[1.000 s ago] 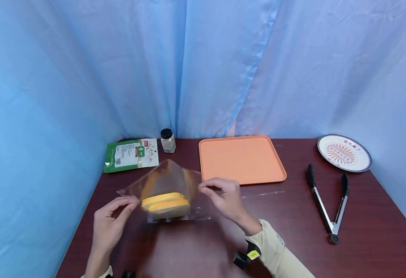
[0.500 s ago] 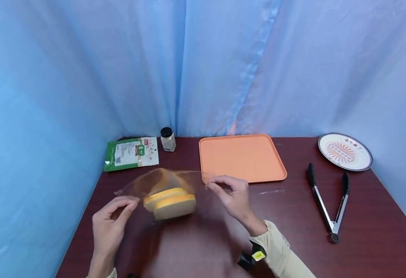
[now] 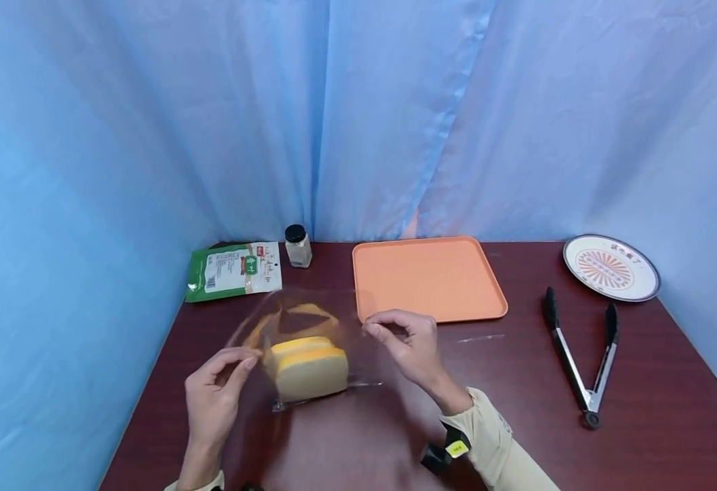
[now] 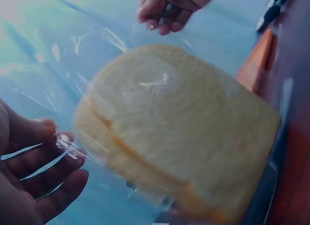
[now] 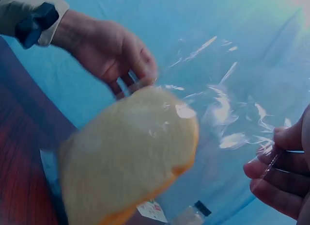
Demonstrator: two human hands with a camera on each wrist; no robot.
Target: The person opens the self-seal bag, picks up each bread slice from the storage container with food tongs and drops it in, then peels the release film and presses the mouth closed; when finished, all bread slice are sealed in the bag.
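Observation:
A clear plastic bag (image 3: 364, 354) with two bread slices (image 3: 312, 375) in it hangs between both hands, toward the left of the table in the head view. My left hand (image 3: 219, 392) pinches the bag's left side between thumb and fingertips. On the other side, my right hand (image 3: 410, 351) pinches the bag's right edge. Through the film the slices (image 4: 179, 123) look pale with an orange-yellow crust, standing side by side at the bag's bottom. Crinkled film shows at the fingertips in the right wrist view, where the bread (image 5: 131, 152) is slightly blurred.
Behind the bag lie a green-and-white pouch (image 3: 232, 271) and a black-lidded jar (image 3: 298, 247). An orange tray (image 3: 429, 279) sits at the back middle. Spread tongs (image 3: 585, 382) and a white patterned plate (image 3: 610, 268) are at the right. A thin clear strip (image 3: 481, 338) lies before the tray.
The bag swings and changes shape, and the bread slices shift a little right, their broad face turning toward the head camera. My left hand moves right; the right hand moves slightly right.

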